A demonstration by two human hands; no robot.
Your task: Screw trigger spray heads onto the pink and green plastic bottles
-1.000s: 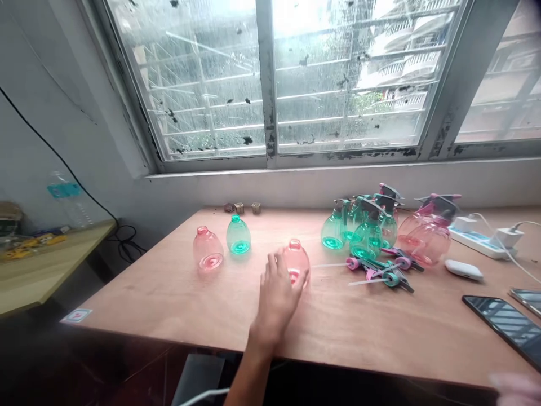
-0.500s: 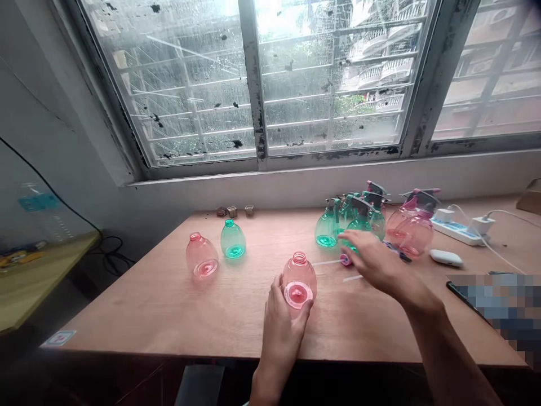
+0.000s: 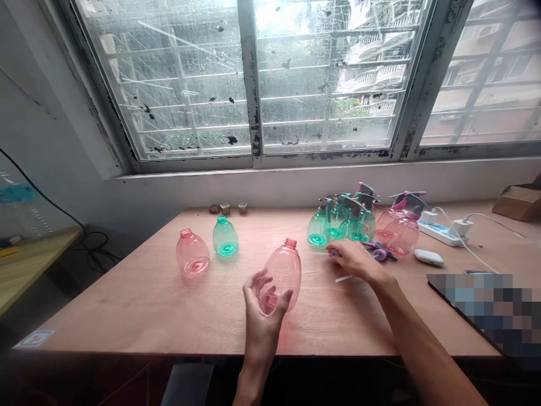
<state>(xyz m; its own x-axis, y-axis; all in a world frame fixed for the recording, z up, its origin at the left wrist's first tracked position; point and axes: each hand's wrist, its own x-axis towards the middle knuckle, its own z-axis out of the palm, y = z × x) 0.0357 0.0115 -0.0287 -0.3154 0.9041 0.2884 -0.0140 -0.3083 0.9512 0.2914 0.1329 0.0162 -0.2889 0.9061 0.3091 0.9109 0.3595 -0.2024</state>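
Note:
My left hand (image 3: 262, 310) is closed around the lower part of a clear pink bottle (image 3: 287, 270). The bottle is capless and tilts, its open neck up and to the right. Over the table, my right hand (image 3: 350, 258) has its fingers on a pink spray head (image 3: 333, 252), mostly hidden under them; a thin white tube runs left from it. Another pink-and-dark spray head (image 3: 380, 254) lies just right of that hand. Near my right wrist a second white tube (image 3: 343, 278) rests on the wood. An open pink bottle (image 3: 193, 254) and an open green bottle (image 3: 225, 237) stand at the left.
Behind my right hand stand several green spray bottles (image 3: 316, 230) and pink ones (image 3: 399, 235). Farther right are a power strip (image 3: 439, 232) with cables, a white case (image 3: 429, 257), a blurred-out flat device (image 3: 477, 310) and a cardboard box (image 3: 518, 202). Small blocks (image 3: 225, 209) sit by the wall.
My left hand has tilted the pink bottle, bringing its neck up and its base toward me. My right hand has lowered and closed its fingers on a spray head. The view has shifted slightly.

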